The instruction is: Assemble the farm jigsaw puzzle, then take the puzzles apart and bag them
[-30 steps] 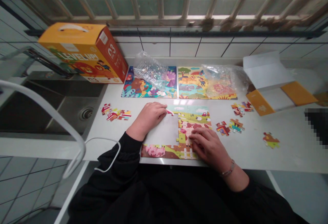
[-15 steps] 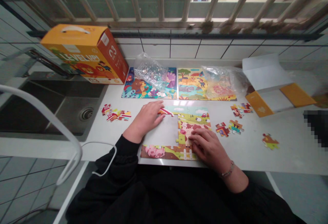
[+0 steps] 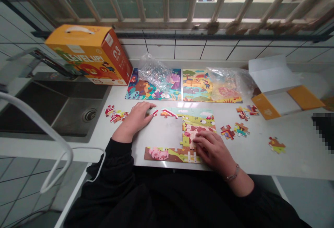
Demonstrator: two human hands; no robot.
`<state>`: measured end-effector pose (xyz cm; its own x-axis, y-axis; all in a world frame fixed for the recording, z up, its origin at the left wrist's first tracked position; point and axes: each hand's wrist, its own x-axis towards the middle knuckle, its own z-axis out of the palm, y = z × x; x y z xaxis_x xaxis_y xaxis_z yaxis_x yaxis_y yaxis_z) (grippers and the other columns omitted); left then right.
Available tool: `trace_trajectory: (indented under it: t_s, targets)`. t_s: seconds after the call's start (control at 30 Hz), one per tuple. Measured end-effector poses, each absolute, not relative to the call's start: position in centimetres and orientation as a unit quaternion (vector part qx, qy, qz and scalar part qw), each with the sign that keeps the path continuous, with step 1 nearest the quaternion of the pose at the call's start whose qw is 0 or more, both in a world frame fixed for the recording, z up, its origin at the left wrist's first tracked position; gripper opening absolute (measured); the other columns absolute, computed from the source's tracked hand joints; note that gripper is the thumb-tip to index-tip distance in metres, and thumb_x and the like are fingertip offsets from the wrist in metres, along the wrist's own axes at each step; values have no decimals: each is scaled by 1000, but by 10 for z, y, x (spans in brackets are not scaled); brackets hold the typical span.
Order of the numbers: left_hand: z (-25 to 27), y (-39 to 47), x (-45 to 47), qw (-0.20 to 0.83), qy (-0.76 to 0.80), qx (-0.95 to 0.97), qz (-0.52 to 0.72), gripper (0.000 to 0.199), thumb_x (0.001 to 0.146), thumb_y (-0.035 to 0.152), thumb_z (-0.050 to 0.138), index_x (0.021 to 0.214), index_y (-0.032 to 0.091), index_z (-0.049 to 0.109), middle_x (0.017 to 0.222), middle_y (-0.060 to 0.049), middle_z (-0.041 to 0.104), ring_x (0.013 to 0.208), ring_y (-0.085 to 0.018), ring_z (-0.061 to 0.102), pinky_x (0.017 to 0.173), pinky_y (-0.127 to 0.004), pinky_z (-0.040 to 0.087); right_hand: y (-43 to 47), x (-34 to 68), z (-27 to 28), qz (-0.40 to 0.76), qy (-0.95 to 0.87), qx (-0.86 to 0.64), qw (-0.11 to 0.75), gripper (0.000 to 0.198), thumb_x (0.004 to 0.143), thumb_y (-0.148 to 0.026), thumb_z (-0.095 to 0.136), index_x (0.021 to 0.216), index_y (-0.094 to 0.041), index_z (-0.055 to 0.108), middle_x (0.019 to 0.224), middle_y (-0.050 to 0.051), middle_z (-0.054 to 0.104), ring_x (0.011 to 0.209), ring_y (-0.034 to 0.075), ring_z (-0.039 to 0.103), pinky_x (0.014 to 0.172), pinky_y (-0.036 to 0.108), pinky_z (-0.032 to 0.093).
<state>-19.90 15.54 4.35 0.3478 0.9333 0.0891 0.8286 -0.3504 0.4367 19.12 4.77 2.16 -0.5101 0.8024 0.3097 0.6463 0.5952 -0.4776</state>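
Note:
In the head view my left hand (image 3: pixel 138 116) pinches a puzzle piece (image 3: pixel 154 112) with a red-and-white edge between thumb and fingers, left of the farm puzzle's upper part. The partly joined farm puzzle (image 3: pixel 200 120) shows a cow, sheep and a tractor; a pink pig strip runs along its bottom, and bare countertop shows at its middle left. A roof piece (image 3: pixel 169 112) sits at its top left. My right hand (image 3: pixel 212 147) rests open on the puzzle's lower right, fingers slightly bent over the cow.
Loose pieces (image 3: pixel 114 117) lie left, partly behind my left hand, and more pieces (image 3: pixel 241 129) lie right. Behind are two picture puzzles (image 3: pixel 153 92) under plastic bags (image 3: pixel 227 81), an orange box (image 3: pixel 88 55) and an opened carton (image 3: pixel 283 97). A sink (image 3: pixel 68 111) borders the left.
My left hand has moved left, away from the roof piece, carrying a puzzle piece that now shows at its fingertips. The right hand stays on the puzzle.

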Motion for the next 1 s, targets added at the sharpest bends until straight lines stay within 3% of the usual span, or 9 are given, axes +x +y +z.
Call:
trace_trajectory:
  t_s: [0.33,0.63,1.0]
  targets:
    - [45,156,-178,152,521,821,175,32,97,13,62,126,25,70,133,-7,73,131,-29,61,116,-49,46,48,190,24,148,-858,-423,252,22,101,-19,68,122,-25,72,127,11,74,121,30,67,106,51,54]
    - [44,153,-174,106,527,833,132,26,100,18,63,119,26,79,138,-9,74,129,-31,63,108,-50,48,48,190,23,152,-858,-421,253,23,101,-18,67,123,-23,72,128,11,73,121,29,66,108,50,52]
    - [44,141,-166,101,533,829,133,30,103,29,60,128,24,76,145,-12,69,135,-33,62,115,-51,49,51,191,25,127,-875,-398,244,23,103,-18,66,125,-24,70,128,11,74,120,29,68,109,52,54]
